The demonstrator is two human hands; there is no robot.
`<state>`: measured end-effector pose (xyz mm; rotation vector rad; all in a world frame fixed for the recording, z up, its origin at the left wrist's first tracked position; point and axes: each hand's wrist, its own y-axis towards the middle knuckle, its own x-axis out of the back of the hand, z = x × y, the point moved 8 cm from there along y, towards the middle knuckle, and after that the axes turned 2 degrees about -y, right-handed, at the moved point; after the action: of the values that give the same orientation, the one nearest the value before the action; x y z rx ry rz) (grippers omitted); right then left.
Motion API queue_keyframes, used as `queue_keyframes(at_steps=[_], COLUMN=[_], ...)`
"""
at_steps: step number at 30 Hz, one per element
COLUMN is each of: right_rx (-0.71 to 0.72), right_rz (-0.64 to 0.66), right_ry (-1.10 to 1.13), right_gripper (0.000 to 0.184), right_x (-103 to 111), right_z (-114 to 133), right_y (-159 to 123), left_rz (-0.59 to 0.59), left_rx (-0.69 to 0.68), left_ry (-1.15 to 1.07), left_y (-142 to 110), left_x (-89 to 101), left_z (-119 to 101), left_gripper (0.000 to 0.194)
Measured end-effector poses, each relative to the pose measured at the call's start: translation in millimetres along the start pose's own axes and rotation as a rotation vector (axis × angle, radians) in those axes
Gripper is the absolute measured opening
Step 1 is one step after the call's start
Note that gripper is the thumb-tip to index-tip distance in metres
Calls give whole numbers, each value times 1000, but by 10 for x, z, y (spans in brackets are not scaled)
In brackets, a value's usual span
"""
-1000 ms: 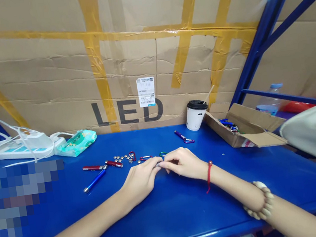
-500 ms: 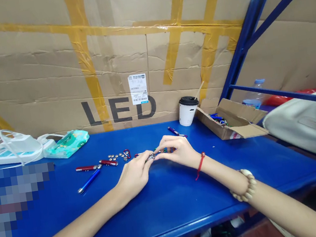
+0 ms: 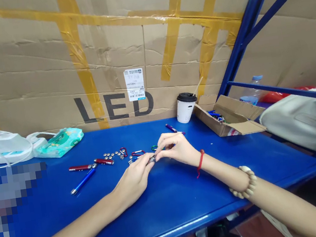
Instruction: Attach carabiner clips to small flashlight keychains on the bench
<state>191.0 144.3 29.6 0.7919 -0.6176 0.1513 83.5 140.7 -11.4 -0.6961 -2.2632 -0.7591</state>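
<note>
My left hand [image 3: 134, 178] and my right hand [image 3: 175, 149] meet at the middle of the blue table [image 3: 163, 200]. Both pinch a small silver-tipped pen light [image 3: 152, 159] between their fingertips, just above the table top. Behind the hands lie a blue pen light [image 3: 83, 181], two red pen lights [image 3: 80, 168], several small silver button cells [image 3: 110, 155] and coloured carabiner clips [image 3: 137, 152]. A purple pen light [image 3: 174, 129] lies farther back by the cup.
A white paper cup [image 3: 185, 108] with a black lid stands at the back, next to an open cardboard box [image 3: 228, 118] of parts. A power strip [image 3: 0, 150] and a green tissue pack [image 3: 60, 142] sit at the left. A taped cardboard wall [image 3: 109, 62] closes the back; a grey bag [image 3: 302, 119] lies right.
The view has shifted right and down. My hands lifted the small pen light off the table and now pinch it a little nearer the clips.
</note>
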Motion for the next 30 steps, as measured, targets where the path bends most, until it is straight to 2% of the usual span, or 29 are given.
queue_keyframes(at_steps=[7, 13, 20, 25, 30], right_rx=[-115, -235, -323, -336, -388], right_rz=[84, 175, 223, 215, 194], right_ry=[32, 1, 67, 122, 163], right_gripper=[29, 34, 36, 34, 30], right_x=[-68, -122, -171, -190, -215], right_z=[-126, -240, -288, -264, -278], right_y=[-32, -73, -81, -82, -107], left_rz=[-41, -14, -89, -110, -105], left_rx=[-97, -147, -209, -234, -186], left_ry=[14, 19, 5, 39, 82], left_y=[-11, -23, -50, -55, -58], left_x=[10, -21, 28, 50, 48], left_z=[-14, -12, -40, -63, -6], left_gripper=[25, 25, 27, 32, 34])
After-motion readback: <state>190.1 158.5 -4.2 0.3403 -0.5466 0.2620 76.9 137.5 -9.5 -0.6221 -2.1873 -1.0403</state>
